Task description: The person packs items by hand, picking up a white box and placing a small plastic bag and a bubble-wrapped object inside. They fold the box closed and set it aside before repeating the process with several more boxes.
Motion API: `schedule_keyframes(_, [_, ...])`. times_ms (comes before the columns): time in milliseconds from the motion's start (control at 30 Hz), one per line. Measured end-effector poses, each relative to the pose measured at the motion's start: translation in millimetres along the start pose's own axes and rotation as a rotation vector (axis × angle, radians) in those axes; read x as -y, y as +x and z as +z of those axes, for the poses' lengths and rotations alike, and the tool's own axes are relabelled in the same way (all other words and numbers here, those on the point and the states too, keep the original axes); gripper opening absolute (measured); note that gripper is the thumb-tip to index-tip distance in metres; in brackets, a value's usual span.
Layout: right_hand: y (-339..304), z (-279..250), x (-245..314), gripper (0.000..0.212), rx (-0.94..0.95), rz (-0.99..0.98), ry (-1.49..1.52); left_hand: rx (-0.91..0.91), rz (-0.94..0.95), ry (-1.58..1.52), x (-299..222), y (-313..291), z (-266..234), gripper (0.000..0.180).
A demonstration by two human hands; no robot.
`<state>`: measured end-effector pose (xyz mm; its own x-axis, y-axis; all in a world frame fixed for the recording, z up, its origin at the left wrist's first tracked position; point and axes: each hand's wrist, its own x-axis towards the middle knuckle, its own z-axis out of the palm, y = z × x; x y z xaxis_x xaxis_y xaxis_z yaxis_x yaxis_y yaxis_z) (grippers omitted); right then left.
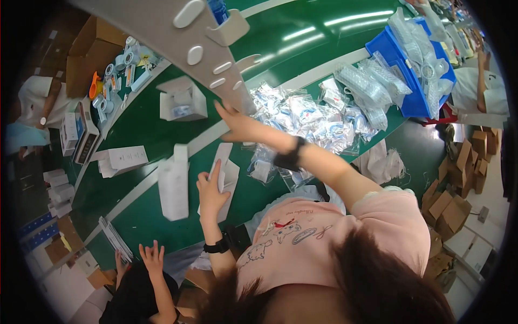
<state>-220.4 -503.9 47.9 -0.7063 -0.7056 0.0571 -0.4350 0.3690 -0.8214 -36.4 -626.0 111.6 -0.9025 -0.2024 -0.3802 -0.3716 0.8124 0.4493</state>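
My left hand [212,195] lies against a white carton [229,181] with its flap up, at the near side of the green table. Its fingers are spread over the carton and do not wrap round it. My right hand [240,125] reaches across above the table, fingers apart and slightly blurred, with nothing visible in it. Beside its forearm spreads a heap of small clear plastic packets [307,116] with white and blue contents. Left of my left hand stands another white carton [174,186]. An open white carton [182,102] farther off has a packet inside.
A grey metal post [216,43] rises over the table. At the far right, a blue bin [396,70] holds bubble-wrapped items. Another white carton [123,160] lies at the left, and flat sheets [115,240] are stacked nearer. A co-worker's hand [153,258] is at lower left.
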Motion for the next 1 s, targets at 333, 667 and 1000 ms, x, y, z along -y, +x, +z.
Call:
schedule_keyframes(333, [-102.5,-239.9,-165.1,0.065,-0.138,0.624,-1.19,-0.436,0.183,-0.43,-22.8,14.5,10.2,0.078])
schedule_keyframes(667, [-93.9,-228.8,4.8,0.051,-0.53,0.156,0.526,-0.674,0.24,-0.575,-25.9,13.7,42.7,0.08])
schedule_keyframes(1000, [-50.0,-22.7,118.7,0.044,-0.895,-0.176,0.47,-0.792,0.106,-0.527,-24.6,10.2,67.3,0.081])
